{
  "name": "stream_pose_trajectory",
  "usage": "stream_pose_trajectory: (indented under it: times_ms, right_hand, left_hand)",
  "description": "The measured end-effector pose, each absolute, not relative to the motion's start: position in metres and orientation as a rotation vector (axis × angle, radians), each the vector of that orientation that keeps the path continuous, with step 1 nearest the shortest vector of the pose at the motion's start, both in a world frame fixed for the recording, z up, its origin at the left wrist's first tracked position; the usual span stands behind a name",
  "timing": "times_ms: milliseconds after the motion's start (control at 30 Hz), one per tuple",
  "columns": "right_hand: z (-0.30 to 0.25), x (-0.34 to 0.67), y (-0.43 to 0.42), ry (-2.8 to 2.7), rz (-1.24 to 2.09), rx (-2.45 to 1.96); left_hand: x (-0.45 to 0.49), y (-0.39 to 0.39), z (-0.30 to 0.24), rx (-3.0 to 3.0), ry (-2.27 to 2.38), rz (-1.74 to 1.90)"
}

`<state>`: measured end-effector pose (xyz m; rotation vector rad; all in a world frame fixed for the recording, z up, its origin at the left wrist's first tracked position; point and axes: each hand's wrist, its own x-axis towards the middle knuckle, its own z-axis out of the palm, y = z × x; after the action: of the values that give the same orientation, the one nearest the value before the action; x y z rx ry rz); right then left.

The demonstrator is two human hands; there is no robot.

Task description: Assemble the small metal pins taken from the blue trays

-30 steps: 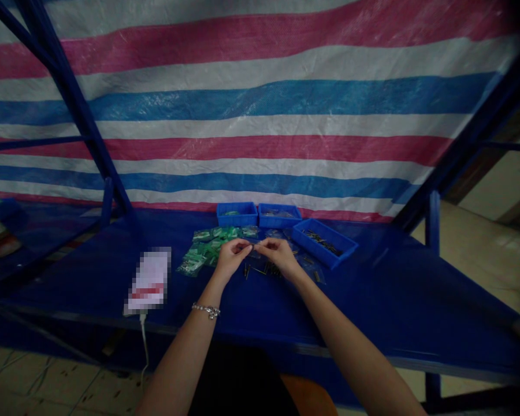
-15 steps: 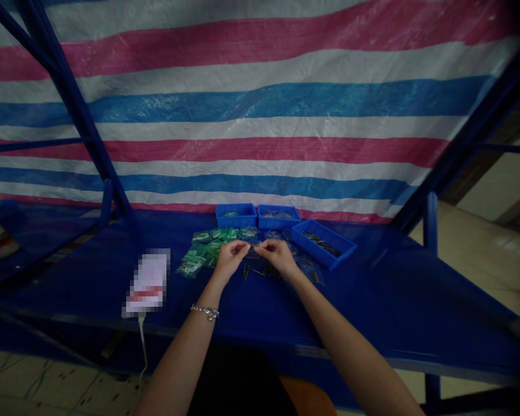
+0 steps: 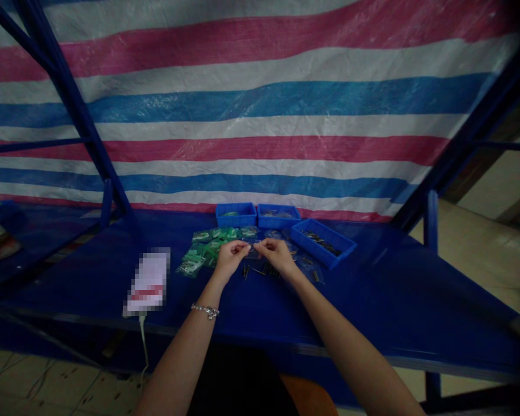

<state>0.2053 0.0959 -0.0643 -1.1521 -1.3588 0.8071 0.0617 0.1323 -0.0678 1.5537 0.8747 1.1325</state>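
Note:
My left hand (image 3: 229, 259) and my right hand (image 3: 277, 255) meet over the blue table (image 3: 372, 300), fingertips pinching a small clear bag (image 3: 253, 251) between them. Small dark pins (image 3: 260, 270) lie loose on the table just below my hands. A heap of green-printed small bags (image 3: 205, 247) lies to the left of my left hand. More clear bags (image 3: 308, 267) lie to the right of my right hand. A bracelet sits on my left wrist.
Three blue trays stand behind my hands: two small ones (image 3: 236, 214) (image 3: 279, 216) and a longer one (image 3: 323, 242) with dark pins. A phone (image 3: 148, 282) with a white cable lies at the left. A striped tarp (image 3: 251, 104) hangs behind, with blue frame bars (image 3: 73, 110).
My hands have stayed together on the small bag; only the fingers have shifted slightly. The view has barely moved.

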Motion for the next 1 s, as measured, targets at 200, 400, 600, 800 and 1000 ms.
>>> stream_pose_trajectory:
  times_ms: [200, 400, 600, 800, 1000]
  right_hand:
    - [-0.071, 0.2068, 0.0994, -1.382, 0.761, -1.172]
    - [-0.0704, 0.2065, 0.0994, -1.375, 0.736, -1.187]
    - [-0.0682, 0.2042, 0.0984, -1.359, 0.776, -1.158]
    - [-0.067, 0.2034, 0.0971, -1.344, 0.823, -1.129]
    - [-0.0629, 0.2022, 0.0945, -1.333, 0.826, -1.113]
  left_hand:
    - [0.0626, 0.1319, -0.0681, 1.559, 0.882, 1.11]
    - [0.0624, 0.1304, -0.0674, 1.564, 0.879, 1.099]
    - [0.0613, 0.1309, -0.0667, 1.568, 0.89, 1.11]
    - [0.0608, 0.1301, -0.0652, 1.567, 0.888, 1.107]
    - [0.0606, 0.1304, -0.0656, 1.573, 0.905, 1.118]
